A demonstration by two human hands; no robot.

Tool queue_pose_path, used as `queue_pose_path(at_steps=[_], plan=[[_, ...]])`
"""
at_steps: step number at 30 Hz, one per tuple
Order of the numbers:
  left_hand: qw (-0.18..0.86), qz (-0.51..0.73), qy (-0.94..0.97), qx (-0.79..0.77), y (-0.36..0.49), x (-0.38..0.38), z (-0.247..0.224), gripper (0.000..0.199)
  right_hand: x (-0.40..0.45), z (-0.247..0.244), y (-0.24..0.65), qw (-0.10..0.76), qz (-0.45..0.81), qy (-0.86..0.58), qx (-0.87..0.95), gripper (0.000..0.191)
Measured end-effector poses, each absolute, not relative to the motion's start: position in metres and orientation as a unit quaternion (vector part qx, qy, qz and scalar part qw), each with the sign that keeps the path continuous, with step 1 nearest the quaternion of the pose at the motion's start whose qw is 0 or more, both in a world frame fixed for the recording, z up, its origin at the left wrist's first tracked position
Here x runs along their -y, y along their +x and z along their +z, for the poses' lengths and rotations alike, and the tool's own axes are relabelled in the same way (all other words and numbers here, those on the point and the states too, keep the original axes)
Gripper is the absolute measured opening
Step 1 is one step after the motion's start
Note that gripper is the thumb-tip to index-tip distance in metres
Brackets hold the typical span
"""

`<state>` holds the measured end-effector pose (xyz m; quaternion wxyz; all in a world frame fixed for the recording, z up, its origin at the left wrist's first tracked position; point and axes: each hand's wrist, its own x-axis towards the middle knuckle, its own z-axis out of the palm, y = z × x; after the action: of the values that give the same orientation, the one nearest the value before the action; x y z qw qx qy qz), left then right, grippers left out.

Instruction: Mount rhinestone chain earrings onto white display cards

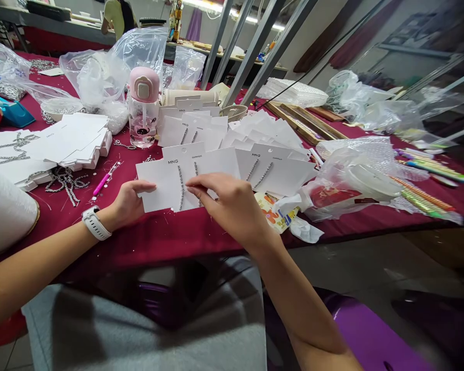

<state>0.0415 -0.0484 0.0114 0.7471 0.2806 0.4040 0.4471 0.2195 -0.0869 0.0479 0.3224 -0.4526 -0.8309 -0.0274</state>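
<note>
My left hand (pixel 129 198) grips the left edge of a white earring card (pixel 154 178) printed MNG, thumb lying on its front. Two silvery beaded chain earrings (pixel 181 188) hang down the face of this card. Over the card, my right hand (pixel 228 198) has thumb and forefinger pinched together between the two strands and partly covers the right one. Whether a strand is caught in that pinch is hidden. Right behind it, similar earring cards (pixel 263 167) lie overlapping, some with pairs of chain earrings on them.
A clear bottle with a pink lid (pixel 144 95) stands behind the cards. On the left are a stack of white cards (pixel 77 136), a pink-handled tool (pixel 102 183) and a large white cone (pixel 5 211). Plastic bags (pixel 340 188) lie right. A person (pixel 118 18) is in the background.
</note>
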Motion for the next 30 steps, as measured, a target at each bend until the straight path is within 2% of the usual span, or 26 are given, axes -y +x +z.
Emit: queue_pose_path(at_steps=[8,19,30], plan=[[0.777,0.434,0.228,-0.395,0.04,0.047,0.01,0.019,0.074,0.044,0.212,0.395,0.043,-0.467,0.79,0.009],[0.77,0.427,0.243,-0.406,0.041,0.048,0.011,0.018,0.07,0.035,0.211,0.409,-0.004,-0.456,0.791,0.01],[0.773,0.428,0.242,-0.401,0.041,0.047,0.011,0.018,0.07,0.034,0.21,0.425,0.027,-0.454,0.783,0.01]])
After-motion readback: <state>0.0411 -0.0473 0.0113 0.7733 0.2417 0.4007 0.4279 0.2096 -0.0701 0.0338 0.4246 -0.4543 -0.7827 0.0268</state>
